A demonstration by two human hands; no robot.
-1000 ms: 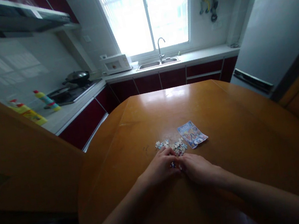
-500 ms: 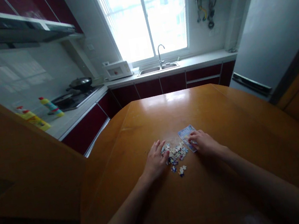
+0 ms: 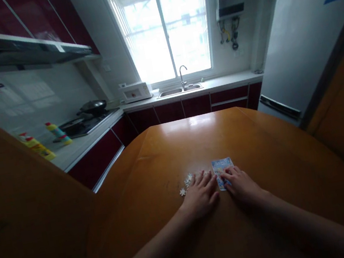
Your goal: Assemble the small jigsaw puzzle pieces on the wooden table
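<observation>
So the person has both hands down on a big orange-brown wooden desk (image 3: 194, 143), pretty much in the middle of its near half. The left hand (image 3: 201, 194) lies palm down with the fingers (image 3: 204, 179) stretched flat and released, not gripping anything. It's covering most of a little heap of puzzle pieces (image 3: 186, 183). Only a few white-ish pieces peek out just left of the fingertips, and one sits a bit apart, nearer the wrist side.

The right hand (image 3: 241, 185) is just beside the left one, nearly touching it. It's also palm down, with loose fingers resting on the near edge of a small blue picture card (image 3: 221, 164). It looks like pressing, not pinching. The far half of the card sticks out beyond the fingertips and lies flat on the desk, just right of the pieces.

Behind all that is a kitchen: a bright window (image 3: 165, 29), a sink (image 3: 178, 90) with a tap (image 3: 182, 72) under it, and a white microwave (image 3: 135, 92) left of the sink. A dark pan (image 3: 92, 107) sits on the stove, two yellowish bottles (image 3: 38, 145) stand on the left counter, and a grey fridge (image 3: 297, 50) is on the right.
</observation>
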